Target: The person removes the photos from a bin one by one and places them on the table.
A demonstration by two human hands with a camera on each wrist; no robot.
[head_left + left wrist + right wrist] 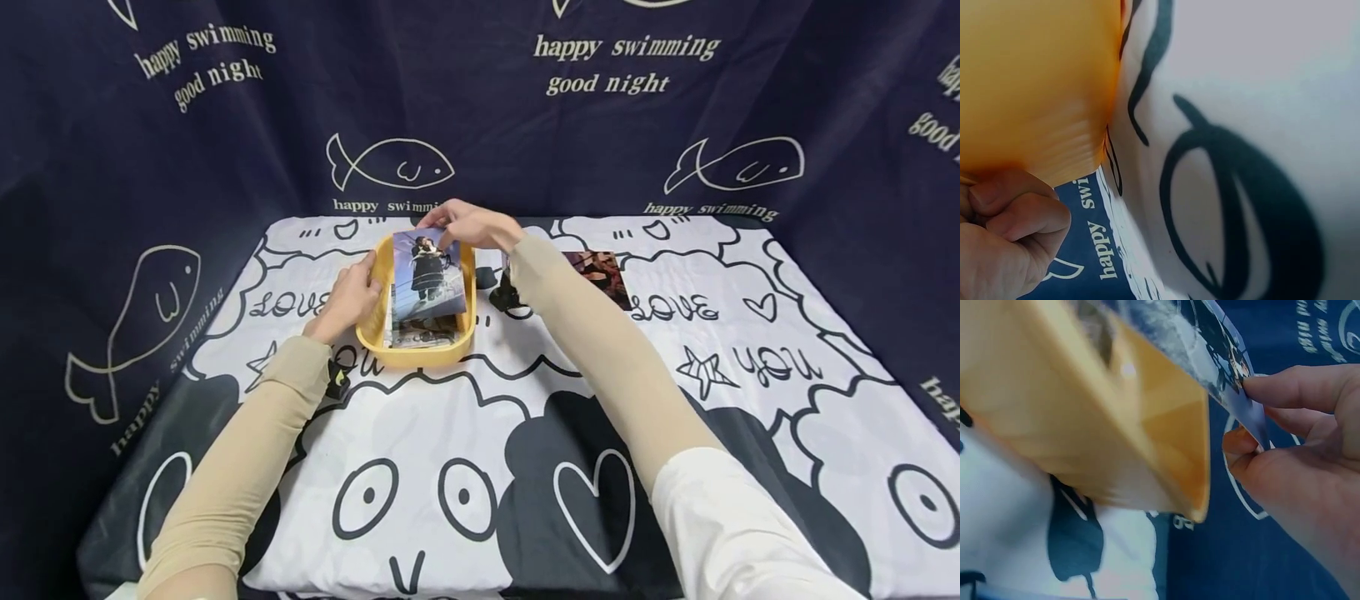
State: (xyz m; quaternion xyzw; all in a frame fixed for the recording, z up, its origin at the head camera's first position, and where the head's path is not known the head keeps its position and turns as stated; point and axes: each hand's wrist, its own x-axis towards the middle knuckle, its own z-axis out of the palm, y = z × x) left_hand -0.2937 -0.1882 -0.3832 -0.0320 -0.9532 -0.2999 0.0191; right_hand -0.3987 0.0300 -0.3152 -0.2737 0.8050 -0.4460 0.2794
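A yellow plastic container [416, 358] with rounded corners stands on the patterned cloth. My left hand [352, 296] grips its left side at the rim; in the left wrist view the curled fingers [1019, 206] lie against the yellow wall. My right hand [472, 225] pinches a photo print [427, 287] by its far end, thumb on the picture side and fingers behind. This print shows a dark-clothed figure against a blue-violet background and slants above the container's opening. Beneath it, more prints [423, 335] lie inside, mostly covered.
To the right of the container, a dark reddish print [603, 279] lies on the cloth, partly behind my right sleeve [600, 333]. A dark picture [504, 293] is partly hidden beside that sleeve. A navy curtain [495, 108] hangs behind the table.
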